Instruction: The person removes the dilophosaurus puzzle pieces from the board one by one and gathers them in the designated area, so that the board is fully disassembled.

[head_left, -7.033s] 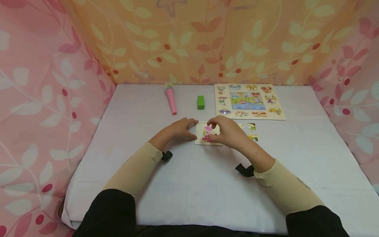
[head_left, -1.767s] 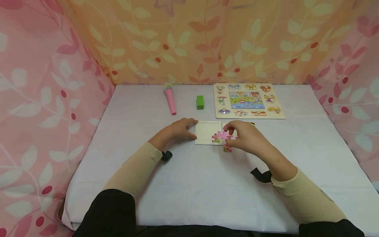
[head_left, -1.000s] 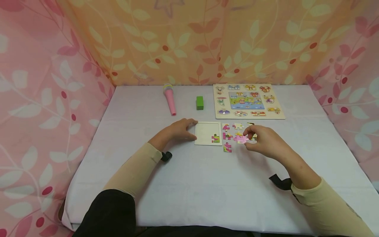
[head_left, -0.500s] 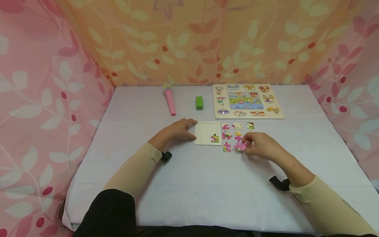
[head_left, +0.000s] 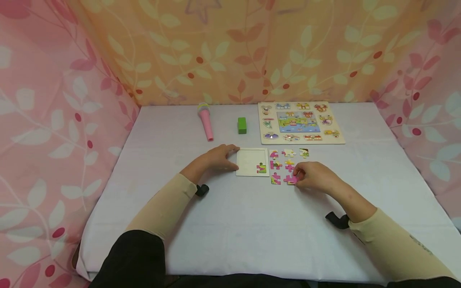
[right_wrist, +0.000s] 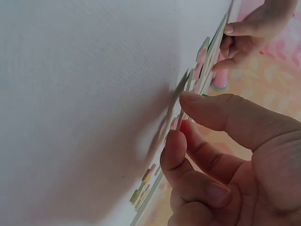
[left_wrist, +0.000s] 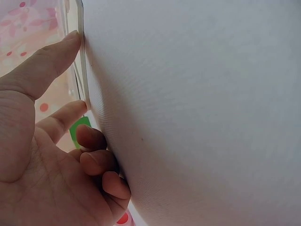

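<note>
My left hand [head_left: 217, 157] rests at the left side of a square puzzle tray [head_left: 246, 161], with thumb and index finger spread and touching its edge. In the left wrist view, the other fingers of that hand curl beside the tray rim [left_wrist: 83, 56]. One green and pink jigsaw piece [head_left: 261, 168] sits in the tray's near right corner. Right of the tray, my right hand [head_left: 316, 176] pinches a pink jigsaw piece [head_left: 289, 179] low over the cloth. The right wrist view shows the piece [right_wrist: 181, 117] edge-on between thumb and fingertips; whether it touches the cloth, I cannot tell.
Several loose jigsaw pieces [head_left: 275, 165] lie in rough rows between tray and right hand. Behind them are a large wooden picture puzzle board [head_left: 338, 140], a green block [head_left: 242, 125] and a pink toy microphone [head_left: 206, 124]. Patterned curtains [head_left: 216, 52] border the table.
Earlier the tray held several pieces; now one is inside and the others lie to the right. My right hand has lowered the pink piece toward the near row. The left hand stays put.
</note>
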Motion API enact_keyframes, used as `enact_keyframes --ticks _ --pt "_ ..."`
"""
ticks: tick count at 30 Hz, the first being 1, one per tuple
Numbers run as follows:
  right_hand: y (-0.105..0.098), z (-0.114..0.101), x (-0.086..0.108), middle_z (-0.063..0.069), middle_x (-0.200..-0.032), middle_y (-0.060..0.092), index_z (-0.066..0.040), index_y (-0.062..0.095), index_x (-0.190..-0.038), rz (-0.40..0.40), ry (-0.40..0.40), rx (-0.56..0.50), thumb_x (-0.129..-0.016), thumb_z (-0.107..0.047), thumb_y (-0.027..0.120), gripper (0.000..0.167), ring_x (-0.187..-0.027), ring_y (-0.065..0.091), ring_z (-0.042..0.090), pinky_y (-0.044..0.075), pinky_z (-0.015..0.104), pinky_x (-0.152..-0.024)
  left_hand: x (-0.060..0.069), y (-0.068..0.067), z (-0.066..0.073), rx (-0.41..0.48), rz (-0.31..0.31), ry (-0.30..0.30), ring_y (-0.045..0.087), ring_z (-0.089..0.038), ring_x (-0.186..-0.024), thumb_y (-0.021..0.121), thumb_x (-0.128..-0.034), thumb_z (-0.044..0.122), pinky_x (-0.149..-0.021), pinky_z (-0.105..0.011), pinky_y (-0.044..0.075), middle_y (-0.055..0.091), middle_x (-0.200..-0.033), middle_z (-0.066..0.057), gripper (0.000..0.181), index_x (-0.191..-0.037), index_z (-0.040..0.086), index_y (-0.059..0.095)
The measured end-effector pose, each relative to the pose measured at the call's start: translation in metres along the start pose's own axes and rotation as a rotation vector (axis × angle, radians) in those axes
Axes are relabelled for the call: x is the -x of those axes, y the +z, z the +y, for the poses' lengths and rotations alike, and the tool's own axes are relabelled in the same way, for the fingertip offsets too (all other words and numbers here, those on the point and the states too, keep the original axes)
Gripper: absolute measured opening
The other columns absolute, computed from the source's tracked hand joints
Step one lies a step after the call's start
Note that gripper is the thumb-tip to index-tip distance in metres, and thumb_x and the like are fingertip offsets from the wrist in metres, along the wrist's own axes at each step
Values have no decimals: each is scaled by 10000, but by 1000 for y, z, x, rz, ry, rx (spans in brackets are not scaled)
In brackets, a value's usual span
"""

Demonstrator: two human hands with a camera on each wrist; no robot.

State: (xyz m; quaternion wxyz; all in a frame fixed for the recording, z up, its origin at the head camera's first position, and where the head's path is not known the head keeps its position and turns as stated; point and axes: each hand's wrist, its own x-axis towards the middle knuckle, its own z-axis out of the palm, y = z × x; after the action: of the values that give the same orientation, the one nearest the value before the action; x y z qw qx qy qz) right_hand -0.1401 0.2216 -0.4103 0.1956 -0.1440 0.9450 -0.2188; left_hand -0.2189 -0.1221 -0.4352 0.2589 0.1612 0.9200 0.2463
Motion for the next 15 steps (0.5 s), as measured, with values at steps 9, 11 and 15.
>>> enact_keyframes --ticks 9,11,15 --pt "6 3 -4 33 -806 587 -51 679 -986 -18 18 2 -820 -123 821 230 -794 537 221 444 373 -732 1 0 0 -1 4 1 501 -274 -1215 804 -886 389 -1080 -505 418 504 -1440 -121 796 -1572 260 422" --pt "5 2 -3 38 -815 593 -48 680 -994 -16 20 1 -818 -131 827 244 -798 540 226 449 377 -732 1 0 0 0 6 4 508 -275 -1195 807 -885 389 -1067 -498 428 514 -1418 -121 797 -1572 260 424" --pt "0 -3 1 46 -848 606 -37 684 -1033 -3 25 -6 -817 -160 840 293 -822 545 240 451 384 -740 1 -1 0 0 8 8 514 -271 -1165 810 -882 392 -1049 -488 440 522 -1396 -116 800 -1571 262 426"
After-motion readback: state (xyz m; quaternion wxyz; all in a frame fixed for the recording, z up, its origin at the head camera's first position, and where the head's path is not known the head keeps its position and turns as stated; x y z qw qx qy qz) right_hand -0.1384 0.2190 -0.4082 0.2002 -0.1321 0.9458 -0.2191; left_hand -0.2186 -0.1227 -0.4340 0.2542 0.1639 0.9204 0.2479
